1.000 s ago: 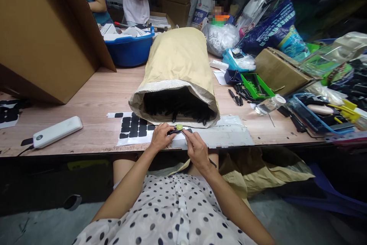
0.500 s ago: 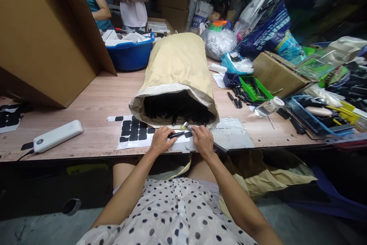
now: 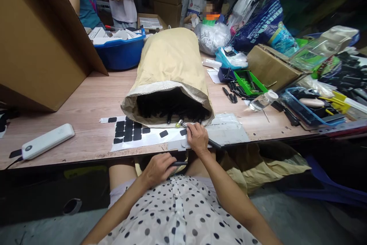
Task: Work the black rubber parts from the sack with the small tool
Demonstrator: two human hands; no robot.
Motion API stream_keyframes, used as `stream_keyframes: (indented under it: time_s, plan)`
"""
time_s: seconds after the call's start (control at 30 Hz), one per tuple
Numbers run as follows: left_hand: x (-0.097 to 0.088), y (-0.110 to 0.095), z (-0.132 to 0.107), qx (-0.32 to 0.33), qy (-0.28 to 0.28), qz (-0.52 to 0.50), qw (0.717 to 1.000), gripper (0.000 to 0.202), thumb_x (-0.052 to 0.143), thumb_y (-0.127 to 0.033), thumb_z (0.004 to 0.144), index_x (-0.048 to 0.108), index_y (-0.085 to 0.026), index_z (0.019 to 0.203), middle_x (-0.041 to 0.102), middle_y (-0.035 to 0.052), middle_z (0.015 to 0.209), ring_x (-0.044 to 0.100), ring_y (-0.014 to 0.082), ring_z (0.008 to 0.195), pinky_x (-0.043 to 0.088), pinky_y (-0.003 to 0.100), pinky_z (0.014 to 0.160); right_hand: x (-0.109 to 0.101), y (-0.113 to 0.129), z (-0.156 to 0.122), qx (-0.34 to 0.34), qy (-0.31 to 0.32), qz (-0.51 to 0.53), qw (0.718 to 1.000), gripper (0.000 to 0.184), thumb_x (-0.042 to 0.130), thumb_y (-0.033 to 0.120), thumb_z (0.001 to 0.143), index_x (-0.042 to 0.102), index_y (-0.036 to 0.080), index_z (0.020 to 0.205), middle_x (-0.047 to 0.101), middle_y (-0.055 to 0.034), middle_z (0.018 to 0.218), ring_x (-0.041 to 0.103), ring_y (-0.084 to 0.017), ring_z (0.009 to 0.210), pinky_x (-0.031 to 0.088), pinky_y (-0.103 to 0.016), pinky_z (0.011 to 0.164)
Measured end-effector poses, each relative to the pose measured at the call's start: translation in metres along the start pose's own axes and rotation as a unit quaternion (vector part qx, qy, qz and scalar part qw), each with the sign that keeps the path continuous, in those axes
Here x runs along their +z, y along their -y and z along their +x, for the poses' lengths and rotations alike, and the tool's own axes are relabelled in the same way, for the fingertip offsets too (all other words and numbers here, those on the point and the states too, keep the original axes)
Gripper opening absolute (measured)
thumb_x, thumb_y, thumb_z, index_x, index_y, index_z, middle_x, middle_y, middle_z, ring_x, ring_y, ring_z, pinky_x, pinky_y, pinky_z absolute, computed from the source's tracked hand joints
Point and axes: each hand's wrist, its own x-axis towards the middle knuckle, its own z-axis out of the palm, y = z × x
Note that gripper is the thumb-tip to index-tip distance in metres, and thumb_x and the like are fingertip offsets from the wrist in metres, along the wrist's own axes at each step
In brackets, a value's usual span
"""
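My right hand [image 3: 197, 138] rests on the table's front edge, closed round a small hammer [image 3: 183, 124] whose metal head lies by the mouth of the tan paper sack [image 3: 169, 65]. My left hand [image 3: 159, 167] is down at my lap, below the table edge, closed on a thin black stick-like part [image 3: 179, 163]. A white backing sheet with several black adhesive pads [image 3: 129, 132] lies just left of my right hand. The sack lies on its side, open toward me, full of black parts [image 3: 169, 109].
A white power bank [image 3: 46, 141] sits at the left on the wooden table [image 3: 94, 99], beside a large cardboard box [image 3: 37, 42]. A blue tub [image 3: 120, 52] stands behind. Green tray [image 3: 248, 82], bottle, boxes and bags crowd the right. People stand at the far side.
My left hand has drawn back from the table down to my lap, taking the black part with it. My right hand stays on the table with the hammer.
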Motion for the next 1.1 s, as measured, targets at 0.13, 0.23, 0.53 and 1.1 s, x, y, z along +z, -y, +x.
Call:
stream_keyframes:
  time_s: [0.13, 0.23, 0.53, 1.1]
  plan:
    - [0.017, 0.007, -0.029, -0.174, 0.101, 0.011, 0.979, 0.021, 0.050, -0.029, 0.095, 0.068, -0.023, 0.105, 0.074, 0.0073, 0.093, 0.071, 0.0217, 0.085, 0.053, 0.031, 0.076, 0.001, 0.000, 0.000, -0.002, 0.003, 0.003, 1.000, 0.024, 0.049, 0.024, 0.095, 0.070, 0.023, 0.106, 0.059, -0.0075, 0.089, 0.048, -0.022, 0.085, 0.035, -0.033, 0.074]
    - [0.020, 0.017, -0.030, -0.311, 0.196, 0.054, 0.928, 0.019, 0.057, -0.024, 0.089, 0.071, -0.023, 0.102, 0.076, 0.0092, 0.092, 0.073, 0.0257, 0.087, 0.053, 0.033, 0.075, 0.002, 0.000, 0.000, -0.002, 0.005, 0.006, 1.000, 0.024, 0.049, 0.024, 0.095, 0.070, 0.023, 0.106, 0.058, -0.0076, 0.089, 0.047, -0.022, 0.085, 0.035, -0.033, 0.073]
    - [-0.033, -0.015, 0.040, -0.238, 0.107, -0.088, 0.961, 0.019, 0.056, -0.035, 0.089, 0.071, -0.023, 0.086, 0.071, 0.0000, 0.073, 0.065, 0.0167, 0.065, 0.045, 0.025, 0.060, 0.003, 0.003, 0.001, -0.006, -0.007, -0.006, 1.000, 0.023, 0.049, 0.024, 0.095, 0.070, 0.023, 0.105, 0.059, -0.0073, 0.088, 0.047, -0.022, 0.085, 0.034, -0.033, 0.072]
    - [-0.042, 0.039, 0.068, -0.293, -0.085, 0.054, 0.951, 0.013, 0.064, -0.025, 0.078, 0.069, -0.025, 0.090, 0.066, -0.0001, 0.085, 0.062, 0.0183, 0.076, 0.044, 0.028, 0.063, 0.004, 0.003, 0.001, -0.001, 0.003, -0.007, 1.000, 0.022, 0.050, 0.025, 0.096, 0.070, 0.023, 0.104, 0.059, -0.0072, 0.088, 0.048, -0.022, 0.084, 0.034, -0.033, 0.073]
